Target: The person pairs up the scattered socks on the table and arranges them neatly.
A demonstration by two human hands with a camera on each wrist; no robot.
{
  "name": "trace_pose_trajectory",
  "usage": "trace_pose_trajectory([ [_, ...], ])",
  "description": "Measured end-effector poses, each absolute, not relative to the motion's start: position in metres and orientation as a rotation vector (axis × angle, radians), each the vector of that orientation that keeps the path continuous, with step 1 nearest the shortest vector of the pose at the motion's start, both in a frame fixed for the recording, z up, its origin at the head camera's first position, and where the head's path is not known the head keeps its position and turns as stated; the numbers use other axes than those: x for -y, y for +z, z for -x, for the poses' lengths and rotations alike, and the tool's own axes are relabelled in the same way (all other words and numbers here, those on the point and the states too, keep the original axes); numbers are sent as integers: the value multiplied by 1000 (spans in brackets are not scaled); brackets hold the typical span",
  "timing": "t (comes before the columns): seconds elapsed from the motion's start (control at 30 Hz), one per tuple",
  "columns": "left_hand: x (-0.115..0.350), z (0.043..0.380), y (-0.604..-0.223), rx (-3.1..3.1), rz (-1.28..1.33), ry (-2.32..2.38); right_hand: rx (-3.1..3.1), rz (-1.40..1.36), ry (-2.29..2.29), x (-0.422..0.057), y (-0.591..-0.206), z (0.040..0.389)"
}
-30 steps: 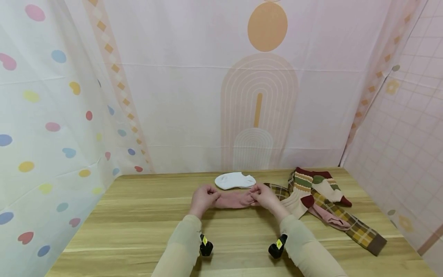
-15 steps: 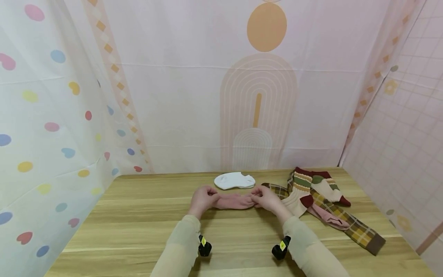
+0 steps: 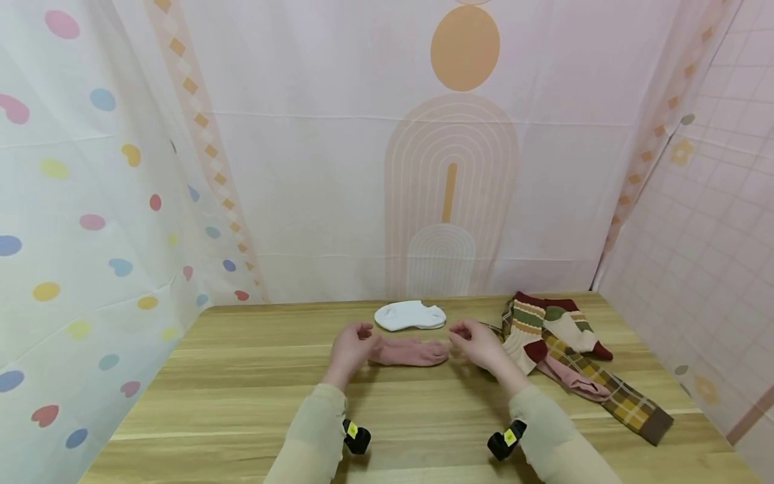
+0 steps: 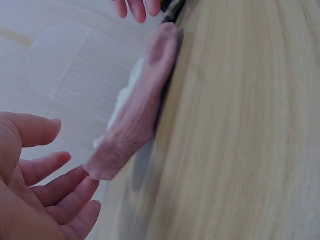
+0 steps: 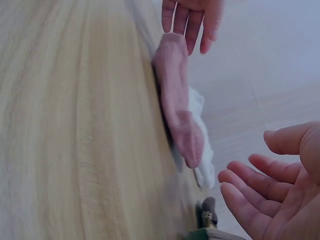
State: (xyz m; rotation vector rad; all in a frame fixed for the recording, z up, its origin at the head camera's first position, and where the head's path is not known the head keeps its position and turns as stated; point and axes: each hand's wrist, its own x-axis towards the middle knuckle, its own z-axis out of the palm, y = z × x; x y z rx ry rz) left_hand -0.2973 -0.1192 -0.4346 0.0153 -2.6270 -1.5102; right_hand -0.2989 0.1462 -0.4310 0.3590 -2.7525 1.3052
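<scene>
A pink sock (image 3: pixel 406 351) lies stretched sideways on the wooden table, just in front of a pair of white ankle socks (image 3: pixel 410 315). At the pink sock's left end is my left hand (image 3: pixel 352 349); in the left wrist view its fingertips touch or nearly touch the sock's cuff (image 4: pixel 107 162), with the thumb apart from the fingers. My right hand (image 3: pixel 480 346) is off the sock's toe end, a small gap between them. Thumb and fingers of that hand (image 5: pixel 280 185) stand apart with nothing between them in the right wrist view.
On the right of the wooden table (image 3: pixel 254 390) lies a loose pile: cream socks with dark red toes (image 3: pixel 525 329), a long plaid sock (image 3: pixel 629 403) and another pink sock (image 3: pixel 574 380). A patterned cloth backdrop (image 3: pixel 302 202) rises behind the table edge.
Both hands have let go of the pink sock, which now lies flat. My right hand has moved away to the right; my left hand has shifted slightly left. The other socks stay put.
</scene>
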Motion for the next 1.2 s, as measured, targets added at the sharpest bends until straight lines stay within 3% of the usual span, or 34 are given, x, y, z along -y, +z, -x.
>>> trace_pose_trajectory([
  [0.43, 124, 287, -424, 2407, 36, -1708, 2671, -267, 1496, -170, -415, 278],
  [0.9, 119, 278, -416, 2227, 96, -2118, 2552, -413, 1716, -204, -404, 262],
  [1.2, 102, 268, -417, 2280, 248, -2091, 2538, -389, 1697, -229, -397, 252],
])
